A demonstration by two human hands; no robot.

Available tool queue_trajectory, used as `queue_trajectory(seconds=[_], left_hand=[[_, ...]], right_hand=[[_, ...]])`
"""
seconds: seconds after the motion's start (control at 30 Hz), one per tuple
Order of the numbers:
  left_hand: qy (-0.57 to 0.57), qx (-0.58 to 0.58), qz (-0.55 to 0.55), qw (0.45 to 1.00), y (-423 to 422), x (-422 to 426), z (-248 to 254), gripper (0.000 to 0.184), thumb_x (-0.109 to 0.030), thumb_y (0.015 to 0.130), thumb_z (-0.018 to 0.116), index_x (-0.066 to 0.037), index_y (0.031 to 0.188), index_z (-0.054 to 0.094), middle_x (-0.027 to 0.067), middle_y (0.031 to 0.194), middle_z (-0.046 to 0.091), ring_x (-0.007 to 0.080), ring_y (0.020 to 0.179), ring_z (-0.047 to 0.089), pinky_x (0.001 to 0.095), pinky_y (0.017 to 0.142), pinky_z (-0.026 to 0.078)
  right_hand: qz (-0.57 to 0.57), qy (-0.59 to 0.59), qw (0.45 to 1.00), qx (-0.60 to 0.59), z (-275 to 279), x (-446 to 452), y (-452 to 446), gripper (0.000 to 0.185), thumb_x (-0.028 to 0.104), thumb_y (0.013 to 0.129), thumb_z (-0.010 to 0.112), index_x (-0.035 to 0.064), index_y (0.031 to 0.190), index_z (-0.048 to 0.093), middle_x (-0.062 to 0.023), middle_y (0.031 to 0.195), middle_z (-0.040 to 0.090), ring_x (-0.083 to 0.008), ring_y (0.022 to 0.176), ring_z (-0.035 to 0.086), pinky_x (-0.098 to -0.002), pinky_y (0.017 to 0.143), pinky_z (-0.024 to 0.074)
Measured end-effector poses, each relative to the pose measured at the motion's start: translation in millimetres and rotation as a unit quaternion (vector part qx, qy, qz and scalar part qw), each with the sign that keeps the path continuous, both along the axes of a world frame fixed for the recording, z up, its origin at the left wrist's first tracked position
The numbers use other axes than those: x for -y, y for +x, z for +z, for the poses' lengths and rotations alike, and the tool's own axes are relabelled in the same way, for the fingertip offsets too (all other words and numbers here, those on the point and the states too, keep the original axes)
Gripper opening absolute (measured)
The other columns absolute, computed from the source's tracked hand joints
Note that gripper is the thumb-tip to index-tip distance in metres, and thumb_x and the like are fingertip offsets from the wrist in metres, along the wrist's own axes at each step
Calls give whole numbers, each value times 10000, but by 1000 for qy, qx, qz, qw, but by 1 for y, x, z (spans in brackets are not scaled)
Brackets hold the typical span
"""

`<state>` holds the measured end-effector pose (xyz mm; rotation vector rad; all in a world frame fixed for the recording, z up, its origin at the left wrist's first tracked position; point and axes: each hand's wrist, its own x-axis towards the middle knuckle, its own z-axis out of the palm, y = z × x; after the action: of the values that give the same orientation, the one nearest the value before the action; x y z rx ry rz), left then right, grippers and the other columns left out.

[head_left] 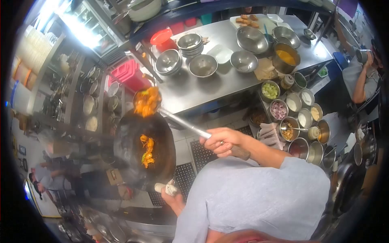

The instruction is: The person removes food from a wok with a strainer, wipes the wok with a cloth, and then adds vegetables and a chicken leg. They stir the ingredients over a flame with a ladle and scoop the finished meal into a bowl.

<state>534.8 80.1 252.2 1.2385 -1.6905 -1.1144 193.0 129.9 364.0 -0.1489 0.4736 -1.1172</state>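
Observation:
My right hand [225, 142] is wrapped round the long handle of a ladle [184, 122]. Its bowl, heaped with orange-coated food pieces [146, 102], is over the rim of a dark wok [162, 162]. A few more coated pieces [147, 152] with bits of green lie inside the wok. At the wok's lower edge, my left hand [173, 196] is closed round its handle, with a pale cloth [168, 188] at the grip. Haze hangs to the left of the wok.
Metal bowls [203, 65] and an orange-filled pot [286, 57] stand on the steel counter [178, 95]. Small ingredient containers [278, 109] are grouped at the right. Pink bins [129, 77] stand near the wok. Other people [362, 79] appear at the far right and lower left.

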Motion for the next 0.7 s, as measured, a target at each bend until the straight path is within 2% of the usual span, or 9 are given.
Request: queue_trajectory(seconds=[0.2, 0.33, 0.43, 0.5, 0.53, 0.57, 0.6, 0.63, 0.7], left_hand=[[59, 30, 72, 995, -7, 4, 2, 279, -68, 784, 574, 20, 1041, 515, 88, 926, 530, 174, 844, 503, 303, 768, 404], [52, 75, 114, 989, -9, -7, 18, 273, -56, 786, 564, 16, 1043, 508, 104, 948, 532, 189, 864, 506, 314, 782, 406], [43, 50, 105, 992, 24, -7, -16, 261, -36, 777, 569, 15, 1024, 501, 115, 934, 527, 205, 861, 504, 320, 785, 406], [76, -126, 129, 981, 51, -5, -61, 248, -19, 769, 574, 22, 999, 490, 124, 921, 520, 208, 857, 501, 325, 791, 405], [43, -139, 179, 973, 58, -7, -78, 200, -28, 761, 602, 28, 924, 501, 122, 850, 521, 219, 799, 509, 335, 755, 417], [42, -141, 183, 972, 52, -14, -59, 200, -28, 761, 602, 28, 924, 501, 122, 850, 521, 219, 799, 509, 335, 755, 417], [28, 8, 145, 989, 52, -20, -33, 193, -36, 753, 621, 31, 895, 508, 121, 828, 529, 223, 773, 516, 337, 732, 425], [14, 155, 105, 982, 48, -27, -17, 190, -43, 746, 641, 33, 866, 515, 120, 805, 538, 227, 748, 523, 339, 710, 433], [14, 131, 132, 982, 46, -31, -23, 193, -44, 737, 653, 35, 849, 517, 120, 791, 541, 225, 735, 526, 338, 691, 436]], right_hand=[[-211, 7, 974, -80, 15, -24, -70, 170, 14, 860, 463, 15, 1030, 464, 36, 621, 383, -10, 367, 323, -196, 323, 300], [-295, 50, 932, -205, -5, -15, -126, 136, 37, 836, 491, 42, 969, 466, 38, 619, 382, -28, 386, 331, -221, 345, 304], [-320, 80, 890, -315, -38, -1, -171, 85, 63, 811, 517, 46, 876, 465, 26, 601, 398, -43, 409, 370, -240, 367, 338], [-304, 116, 858, -397, -65, 10, -201, 64, 69, 781, 516, 36, 799, 465, 11, 585, 423, -55, 415, 400, -249, 379, 365], [-304, 114, 858, -398, -73, 12, -207, 64, 69, 781, 516, 36, 799, 465, 11, 585, 423, -55, 415, 400, -249, 379, 365], [-288, 135, 831, -457, -79, 13, -213, 67, 73, 771, 514, 32, 773, 462, 0, 582, 437, -69, 420, 415, -262, 386, 379], [-272, 156, 798, -514, -82, 16, -217, 74, 77, 761, 511, 28, 748, 458, -11, 579, 450, -83, 424, 430, -276, 393, 392], [-269, 151, 797, -518, -87, 16, -219, 74, 77, 761, 511, 28, 748, 458, -11, 579, 450, -83, 424, 430, -276, 393, 392], [-241, 178, 766, -569, -91, 19, -215, 86, 87, 761, 505, 15, 773, 461, -26, 585, 468, -109, 433, 451, -306, 404, 410]])
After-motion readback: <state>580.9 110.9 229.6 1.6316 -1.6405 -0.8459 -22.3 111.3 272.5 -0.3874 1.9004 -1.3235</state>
